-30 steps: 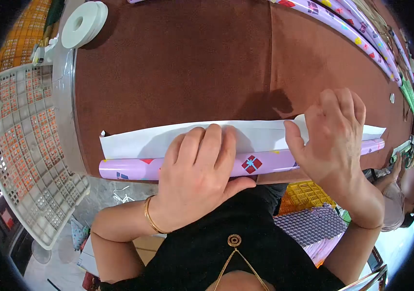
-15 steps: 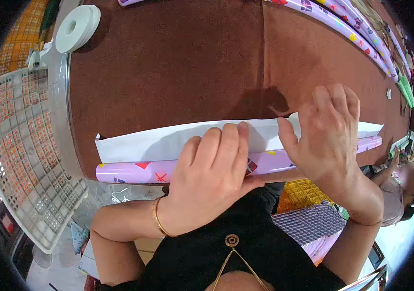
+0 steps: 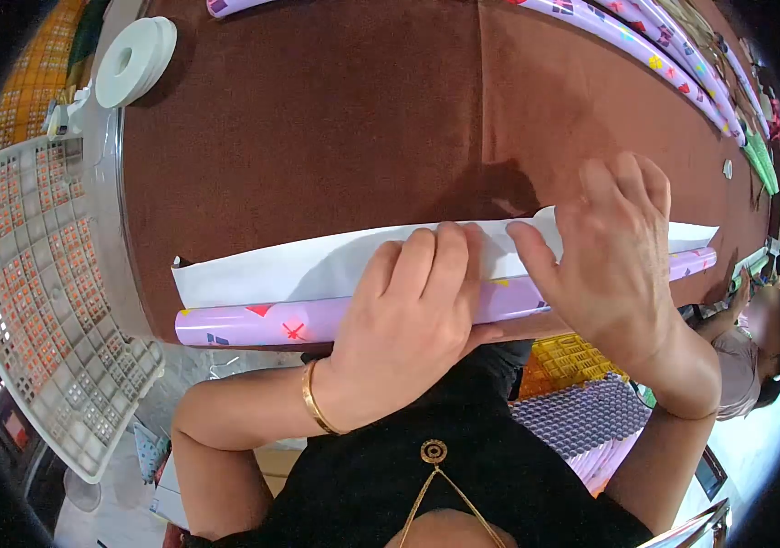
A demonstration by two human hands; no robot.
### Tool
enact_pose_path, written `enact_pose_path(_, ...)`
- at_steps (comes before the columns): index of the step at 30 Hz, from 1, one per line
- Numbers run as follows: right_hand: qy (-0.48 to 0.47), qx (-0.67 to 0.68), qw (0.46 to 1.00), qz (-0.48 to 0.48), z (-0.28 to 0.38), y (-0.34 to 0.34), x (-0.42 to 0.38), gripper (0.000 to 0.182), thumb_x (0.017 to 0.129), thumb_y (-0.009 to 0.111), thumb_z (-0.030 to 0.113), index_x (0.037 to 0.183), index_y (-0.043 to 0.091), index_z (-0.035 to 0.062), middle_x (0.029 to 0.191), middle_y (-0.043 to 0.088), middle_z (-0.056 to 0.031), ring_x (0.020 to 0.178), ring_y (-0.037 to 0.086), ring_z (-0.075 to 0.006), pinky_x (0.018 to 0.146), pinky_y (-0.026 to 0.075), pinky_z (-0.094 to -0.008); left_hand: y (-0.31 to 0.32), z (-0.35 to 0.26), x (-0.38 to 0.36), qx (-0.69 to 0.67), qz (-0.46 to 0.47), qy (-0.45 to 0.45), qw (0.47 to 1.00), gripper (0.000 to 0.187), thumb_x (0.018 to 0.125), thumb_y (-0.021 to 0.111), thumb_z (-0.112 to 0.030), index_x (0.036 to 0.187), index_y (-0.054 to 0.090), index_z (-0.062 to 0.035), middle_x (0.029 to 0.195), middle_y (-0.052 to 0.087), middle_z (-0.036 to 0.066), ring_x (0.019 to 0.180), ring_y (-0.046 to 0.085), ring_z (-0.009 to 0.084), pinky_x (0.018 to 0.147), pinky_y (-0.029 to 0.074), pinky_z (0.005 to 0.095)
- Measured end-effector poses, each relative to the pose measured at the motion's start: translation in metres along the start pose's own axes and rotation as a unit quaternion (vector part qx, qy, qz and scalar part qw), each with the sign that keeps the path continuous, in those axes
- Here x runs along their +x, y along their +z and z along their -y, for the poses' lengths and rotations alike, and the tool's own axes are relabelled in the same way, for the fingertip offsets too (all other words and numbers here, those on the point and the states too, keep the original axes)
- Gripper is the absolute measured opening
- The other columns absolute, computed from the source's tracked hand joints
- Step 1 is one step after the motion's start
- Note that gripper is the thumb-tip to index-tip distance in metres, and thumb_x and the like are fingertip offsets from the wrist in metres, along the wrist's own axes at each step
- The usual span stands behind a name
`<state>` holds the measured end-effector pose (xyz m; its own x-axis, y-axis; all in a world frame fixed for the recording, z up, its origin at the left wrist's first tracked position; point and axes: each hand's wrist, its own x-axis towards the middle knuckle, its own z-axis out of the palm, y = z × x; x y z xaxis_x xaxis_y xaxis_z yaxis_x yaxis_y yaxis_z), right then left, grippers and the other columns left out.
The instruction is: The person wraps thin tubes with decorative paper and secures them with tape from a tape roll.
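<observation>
A purple patterned sheet, partly rolled into a tube point(image 3: 317, 319), lies along the front edge of the brown-covered table. Its white underside point(image 3: 271, 274) forms a flap behind the roll. Over the middle of the roll rests my left hand point(image 3: 413, 320), fingers side by side on the flap and thumb at the roll's front side. To its right, my right hand point(image 3: 618, 256) is over the sheet with thumb spread from curved fingers; nothing shows in its grasp. It hides part of the roll, and its contact with the sheet is unclear.
White discs point(image 3: 136, 61) are stacked at the table's back left. Purple rolls point(image 3: 632, 55) lie at the back right. A white plastic crate point(image 3: 43, 301) stands left, a yellow crate point(image 3: 568, 361) below the table. Another person point(image 3: 755, 356) is at the far right.
The view has shifted slightly. My left hand has moved a little to the right along the roll. My right hand keeps nearly the same pose.
</observation>
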<state>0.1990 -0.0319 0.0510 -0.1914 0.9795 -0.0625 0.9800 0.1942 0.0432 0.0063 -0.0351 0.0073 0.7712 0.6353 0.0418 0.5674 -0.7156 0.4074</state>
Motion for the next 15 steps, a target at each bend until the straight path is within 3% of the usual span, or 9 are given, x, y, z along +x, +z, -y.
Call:
enact_pose_path(5,-0.004,0.109,0.990,0.086,-0.022,-0.018,-0.007,0.037,0.075,0.072,0.031,0.065,0.064,-0.0029,0.078,0.055,-0.0136,0.085,0.051,-0.0324,0.086,0.036,-0.0440,-0.002,0.002,-0.001,0.012,-0.002,0.005,1.000,0.080,0.062,0.077,-0.047,0.123,0.058,0.0025,0.118,0.052,0.012,0.103,0.052,0.0270,0.084,0.046,0.0385)
enact_pose_path(12,0.083,0.037,0.988,0.124,-0.068,-0.031,-0.032,0.030,0.076,0.073,0.026,0.069,0.063,-0.0020,0.087,0.055,-0.0125,0.086,0.050,-0.0325,0.085,0.035,-0.0437,-0.006,0.001,0.001,-0.008,0.018,-0.007,1.000,0.083,0.061,0.078,-0.045,0.126,0.056,0.0016,0.118,0.053,0.011,0.103,0.051,0.0291,0.085,0.046,0.0400)
enact_pose_path(15,0.098,0.023,0.989,0.106,-0.076,-0.031,-0.041,0.027,0.076,0.073,0.024,0.072,0.062,-0.0009,0.087,0.055,-0.0111,0.088,0.050,-0.0320,0.087,0.036,-0.0434,-0.005,0.002,-0.001,0.015,0.014,0.004,1.000,0.082,0.064,0.076,-0.049,0.130,0.056,-0.0049,0.118,0.053,0.012,0.102,0.050,0.0303,0.085,0.046,0.0421)
